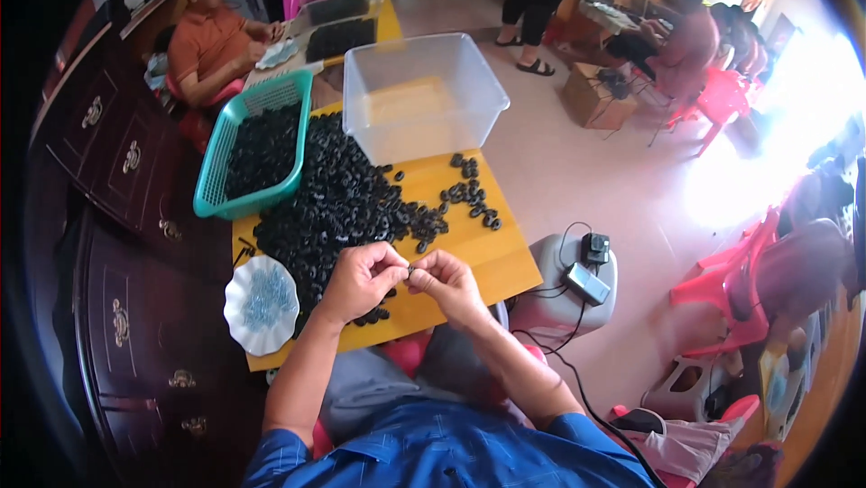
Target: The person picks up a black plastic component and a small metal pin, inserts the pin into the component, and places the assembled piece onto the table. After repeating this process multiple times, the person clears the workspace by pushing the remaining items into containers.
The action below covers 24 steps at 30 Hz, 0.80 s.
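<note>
My left hand (361,282) and my right hand (449,288) meet above the near part of the yellow table (492,258). Their thumbs and forefingers pinch a small dark part (411,270) between them; fingertips cover most of it. Just beyond is a big heap of small black ring-shaped parts (334,208), with a looser group of black rings (469,192) to its right. Left of my left forearm, a white scalloped plate (236,318) holds many thin, pale-blue pieces (269,297).
A teal basket (305,141) of black parts and a clear plastic box (483,114) stand farther up the table. Dark drawers (135,308) line the left. On a grey stool (541,303) at right sit small devices with cables. Other people sit working at far left and far right.
</note>
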### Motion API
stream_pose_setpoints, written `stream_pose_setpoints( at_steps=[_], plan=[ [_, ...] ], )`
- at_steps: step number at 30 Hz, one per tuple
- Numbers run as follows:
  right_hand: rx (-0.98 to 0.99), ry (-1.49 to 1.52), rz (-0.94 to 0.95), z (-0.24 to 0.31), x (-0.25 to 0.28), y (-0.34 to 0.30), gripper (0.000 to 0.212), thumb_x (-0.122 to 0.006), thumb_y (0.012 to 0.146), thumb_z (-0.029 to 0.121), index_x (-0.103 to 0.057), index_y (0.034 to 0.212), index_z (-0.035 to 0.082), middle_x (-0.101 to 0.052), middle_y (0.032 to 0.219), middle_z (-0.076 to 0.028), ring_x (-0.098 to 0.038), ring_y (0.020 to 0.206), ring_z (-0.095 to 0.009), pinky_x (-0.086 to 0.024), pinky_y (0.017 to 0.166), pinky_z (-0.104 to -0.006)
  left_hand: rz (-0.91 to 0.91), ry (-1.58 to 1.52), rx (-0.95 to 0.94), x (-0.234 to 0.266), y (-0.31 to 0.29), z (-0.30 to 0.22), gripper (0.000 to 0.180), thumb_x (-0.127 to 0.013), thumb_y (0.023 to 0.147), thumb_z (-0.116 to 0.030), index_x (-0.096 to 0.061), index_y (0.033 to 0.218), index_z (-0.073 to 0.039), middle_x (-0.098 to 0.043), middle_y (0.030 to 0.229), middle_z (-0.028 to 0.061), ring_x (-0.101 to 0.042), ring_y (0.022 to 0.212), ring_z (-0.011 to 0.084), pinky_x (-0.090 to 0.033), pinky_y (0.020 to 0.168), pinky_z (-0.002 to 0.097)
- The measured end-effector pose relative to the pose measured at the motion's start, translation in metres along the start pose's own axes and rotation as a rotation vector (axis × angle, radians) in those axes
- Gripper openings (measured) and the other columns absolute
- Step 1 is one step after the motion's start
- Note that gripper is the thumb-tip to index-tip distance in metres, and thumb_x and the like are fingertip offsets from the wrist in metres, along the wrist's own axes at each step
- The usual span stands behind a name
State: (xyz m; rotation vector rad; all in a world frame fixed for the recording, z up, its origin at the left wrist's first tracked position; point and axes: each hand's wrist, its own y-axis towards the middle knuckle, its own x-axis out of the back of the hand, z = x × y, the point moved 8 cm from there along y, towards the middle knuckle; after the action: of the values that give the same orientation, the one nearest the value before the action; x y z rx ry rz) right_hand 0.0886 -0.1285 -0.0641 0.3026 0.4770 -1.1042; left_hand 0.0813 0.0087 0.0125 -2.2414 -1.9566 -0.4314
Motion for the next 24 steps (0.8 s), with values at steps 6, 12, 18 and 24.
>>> stream_pose_setpoints(
  at_steps=[6,12,18,24],
  plan=[
    [-0.078,0.178,0.056,0.012,-0.012,0.001,0.015,-0.065,0.1,0.014,-0.06,0.111,0.005,-0.069,0.099,-0.003,-0.067,0.089,-0.013,-0.056,0.086,-0.0291,-0.092,0.067,-0.181,-0.002,0.008,-0.031,0.003,-0.072,0.088,-0.001,-0.07,0.086,0.001,-0.068,0.077,0.0051,-0.064,0.069,0.0095,-0.05,0.06,0.0244],
    [-0.168,0.334,0.053,0.008,0.005,0.005,0.015,-0.064,0.101,0.017,-0.061,0.111,0.007,-0.068,0.102,-0.002,-0.067,0.093,-0.012,-0.056,0.087,-0.0294,-0.087,0.25,-0.262,-0.011,0.01,-0.055,0.043,-0.076,0.083,-0.002,-0.064,0.125,-0.003,-0.068,0.095,0.0083,-0.065,0.075,0.0139,-0.056,0.071,0.0291],
    [-0.164,0.338,0.055,0.014,0.005,0.004,0.014,-0.062,0.101,0.018,-0.063,0.11,0.008,-0.069,0.103,-0.002,-0.066,0.098,-0.013,-0.054,0.093,-0.0316,-0.118,0.682,-0.475,-0.031,0.002,-0.068,0.046,-0.079,0.074,-0.006,-0.065,0.118,-0.004,-0.067,0.103,0.0108,-0.068,0.094,0.0302,-0.057,0.078,0.0392],
    [-0.181,0.301,0.063,0.009,0.006,0.003,0.012,-0.063,0.1,0.019,-0.064,0.105,0.009,-0.069,0.104,-0.001,-0.064,0.095,-0.01,-0.052,0.09,-0.0288,-0.17,0.662,-0.544,-0.032,0.0,-0.068,0.035,-0.077,0.074,0.001,-0.069,0.108,-0.002,-0.068,0.099,0.0125,-0.069,0.079,0.0261,-0.057,0.069,0.0346]
  ],
)
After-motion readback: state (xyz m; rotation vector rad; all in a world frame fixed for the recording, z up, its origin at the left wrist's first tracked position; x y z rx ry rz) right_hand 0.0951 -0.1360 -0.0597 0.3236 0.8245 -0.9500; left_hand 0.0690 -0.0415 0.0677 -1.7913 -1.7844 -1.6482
